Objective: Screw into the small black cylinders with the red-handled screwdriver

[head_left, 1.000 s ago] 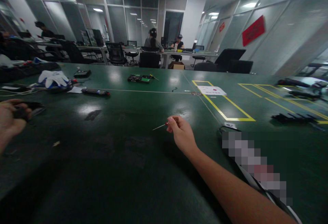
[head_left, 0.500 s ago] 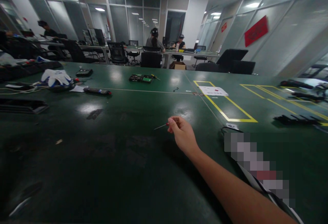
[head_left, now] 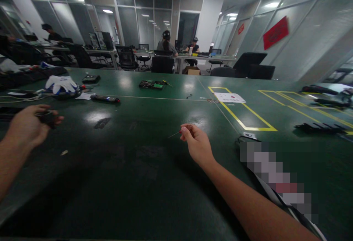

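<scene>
My right hand (head_left: 197, 143) is closed in a pinch over the middle of the green table (head_left: 124, 200). From its fingertips a small screwdriver (head_left: 174, 135) with a thin metal shaft points left; red shows where the fingers grip it, and the rest of the handle is hidden. On the left side, my left hand (head_left: 27, 127) has its fingers wrapped round a small dark rounded object (head_left: 46, 118), whose kind I cannot make out. Between the two hands there is a wide stretch of tabletop, with a small pale scrap (head_left: 64, 152) near the left one.
Beyond my left hand lie white gloves (head_left: 61, 85), a dark pen-shaped tool (head_left: 104, 99) and cables. An open case with green parts (head_left: 151, 84) is at the far edge. Yellow tape (head_left: 259, 127) and a white sheet (head_left: 229, 98) lie right. People sit at desks behind.
My left hand has come into view from the left, holding the dark rounded object above the dark tray there. My right hand and the screwdriver have hardly moved.
</scene>
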A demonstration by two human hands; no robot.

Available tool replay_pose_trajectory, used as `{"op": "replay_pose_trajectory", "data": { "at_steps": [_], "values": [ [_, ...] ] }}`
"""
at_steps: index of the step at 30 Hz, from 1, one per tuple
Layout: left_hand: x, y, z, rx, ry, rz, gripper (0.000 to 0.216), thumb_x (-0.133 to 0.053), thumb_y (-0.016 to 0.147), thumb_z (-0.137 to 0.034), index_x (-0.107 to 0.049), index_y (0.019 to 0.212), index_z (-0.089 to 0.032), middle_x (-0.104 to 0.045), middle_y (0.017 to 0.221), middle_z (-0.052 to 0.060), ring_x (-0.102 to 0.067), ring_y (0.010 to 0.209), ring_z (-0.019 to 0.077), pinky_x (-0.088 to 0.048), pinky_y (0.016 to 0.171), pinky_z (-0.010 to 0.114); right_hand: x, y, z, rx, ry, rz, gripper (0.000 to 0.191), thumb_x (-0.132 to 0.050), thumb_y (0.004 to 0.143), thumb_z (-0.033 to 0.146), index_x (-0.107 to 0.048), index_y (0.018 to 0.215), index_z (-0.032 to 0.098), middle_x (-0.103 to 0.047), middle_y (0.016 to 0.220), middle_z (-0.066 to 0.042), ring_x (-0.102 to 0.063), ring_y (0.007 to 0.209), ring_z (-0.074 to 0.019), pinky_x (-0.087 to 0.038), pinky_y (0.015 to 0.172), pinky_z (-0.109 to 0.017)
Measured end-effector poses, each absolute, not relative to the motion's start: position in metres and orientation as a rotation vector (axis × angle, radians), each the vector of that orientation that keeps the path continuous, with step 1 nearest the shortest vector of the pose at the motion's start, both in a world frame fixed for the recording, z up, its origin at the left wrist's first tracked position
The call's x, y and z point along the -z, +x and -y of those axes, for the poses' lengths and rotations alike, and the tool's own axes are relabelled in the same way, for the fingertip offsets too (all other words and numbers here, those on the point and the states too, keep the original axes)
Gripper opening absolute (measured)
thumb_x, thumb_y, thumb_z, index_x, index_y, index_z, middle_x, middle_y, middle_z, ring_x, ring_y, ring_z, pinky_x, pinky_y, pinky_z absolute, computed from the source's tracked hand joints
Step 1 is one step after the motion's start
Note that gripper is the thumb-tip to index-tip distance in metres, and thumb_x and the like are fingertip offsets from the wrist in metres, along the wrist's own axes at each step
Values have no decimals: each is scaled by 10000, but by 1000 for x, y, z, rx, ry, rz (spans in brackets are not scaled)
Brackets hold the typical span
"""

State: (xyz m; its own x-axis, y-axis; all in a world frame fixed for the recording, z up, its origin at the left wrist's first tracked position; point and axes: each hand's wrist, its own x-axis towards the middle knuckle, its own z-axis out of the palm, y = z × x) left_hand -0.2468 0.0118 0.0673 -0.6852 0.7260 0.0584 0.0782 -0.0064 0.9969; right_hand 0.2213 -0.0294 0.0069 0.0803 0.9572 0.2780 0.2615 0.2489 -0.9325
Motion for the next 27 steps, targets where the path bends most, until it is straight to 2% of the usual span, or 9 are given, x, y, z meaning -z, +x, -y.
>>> {"op": "replay_pose_trajectory", "data": {
  "at_steps": [2, 5, 7, 10, 15, 20, 23, 27],
  "values": [
    [-66, -208, -17, -1645, 844, -1601, 188, -487, 844, -27, -526, 995, -133, -560, 806, -18, -602, 693, 110, -455, 675, 226, -10, 223, 31, -760, -1246, 1447, 286, -603, 936, 482, -697, 930, 212, -658, 715, -1, -627, 664, -173, -472, 669, -312],
    [-62, -145, -18, -1499, 977, -1415, 489, -590, 726, 42, -507, 1160, -167, -574, 935, -12, -609, 734, 112, -467, 702, 248, -15, 224, 35, -699, -1251, 1478, 311, -630, 927, 505, -696, 838, 214, -647, 699, 3, -595, 643, -164, -438, 634, -299],
    [-55, -106, -16, -1408, 1039, -1330, 562, -645, 692, 36, -517, 1200, -166, -593, 1006, 15, -619, 777, 118, -475, 731, 260, -19, 224, 38, -665, -1255, 1470, 328, -647, 915, 514, -683, 793, 211, -635, 682, 5, -570, 620, -158, -424, 618, -297],
    [-44, -52, -10, -1215, 1173, -1229, 510, -762, 709, -107, -583, 1184, -162, -643, 1099, 63, -647, 867, 162, -488, 752, 291, -23, 223, 42, -637, -1241, 1432, 361, -640, 917, 533, -645, 754, 210, -604, 656, 11, -544, 606, -153, -415, 607, -294],
    [-26, 13, 7, -1131, 1281, -911, 450, -814, 728, -212, -655, 1147, -165, -699, 1139, 88, -670, 1034, 200, -493, 1026, 381, -28, 224, 45, -646, -1166, 1326, 386, -594, 939, 557, -608, 757, 217, -582, 659, 12, -538, 609, -150, -416, 590, -287],
    [1, 28, 16, -1102, 1446, -850, 432, -730, 784, -129, -650, 1202, -204, -690, 1223, 70, -669, 1122, 206, -488, 1099, 417, -26, 224, 43, -707, -1140, 1229, 373, -613, 931, 568, -607, 782, 226, -575, 649, 17, -527, 578, -144, -421, 563, -283],
    [13, 25, 17, -1051, 1536, -882, 472, -729, 798, -130, -645, 1255, -214, -688, 1238, 73, -648, 1181, 218, -465, 1134, 435, -25, 222, 42, -720, -1064, 1186, 339, -595, 954, 549, -619, 840, 231, -592, 680, 14, -573, 620, -154, -468, 613, -296],
    [15, 24, 17, -1078, 1591, -899, 400, -724, 810, -140, -673, 1203, -197, -697, 1205, 73, -658, 1146, 221, -461, 1134, 447, -28, 220, 45, -664, -996, 1177, 275, -572, 984, 499, -626, 928, 235, -643, 737, 1, -625, 681, -169, -513, 680, -318]
  ]
}}
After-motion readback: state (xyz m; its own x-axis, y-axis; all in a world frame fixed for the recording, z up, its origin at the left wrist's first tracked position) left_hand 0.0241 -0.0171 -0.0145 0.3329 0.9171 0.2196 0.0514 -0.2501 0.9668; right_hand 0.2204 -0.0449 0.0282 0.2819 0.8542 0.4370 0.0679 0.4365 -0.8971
